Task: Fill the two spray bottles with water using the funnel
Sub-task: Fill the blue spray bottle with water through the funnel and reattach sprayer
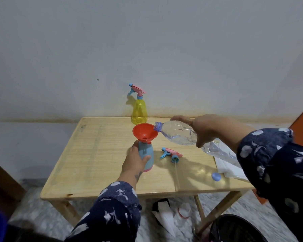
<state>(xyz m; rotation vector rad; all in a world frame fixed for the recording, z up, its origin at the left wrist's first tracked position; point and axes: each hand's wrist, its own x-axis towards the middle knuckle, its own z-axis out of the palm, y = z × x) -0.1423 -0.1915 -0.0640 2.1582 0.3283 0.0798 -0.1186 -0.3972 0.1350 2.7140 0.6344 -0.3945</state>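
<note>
At a small pale wooden table [98,165] pushed against a grey, stained wall [147,41], my left hand [134,163] wraps the blue spray bottle [146,157], fingers closed around its smooth rounded body, while my right hand [202,127] grips a clear plastic water bottle [177,134] tipped nearly flat, its ribbed blue neck resting at the rim of the red funnel [143,132]. The funnel sits in the blue bottle's open mouth, near the table's middle. The bottle stands upright on its pink base.

Behind the funnel, close to the far edge and the wall, the translucent yellow spray bottle [139,111] stands upright with its pink-and-blue trigger head screwed on. Just right of the blue bottle lies a loose trigger head [171,153], its thin dip tube trailing toward the near edge. A round blue cap [216,176] lies near the right front corner, beside a white cloth [229,169] and a second clear bottle [217,151] lying partly under my patterned sleeve.

The left half of the tabletop is open, bare grain with a raised lip along its edges. Below, on mottled flooring, another clear bottle [183,213] and white wrapping [164,217] lie between the table legs.
</note>
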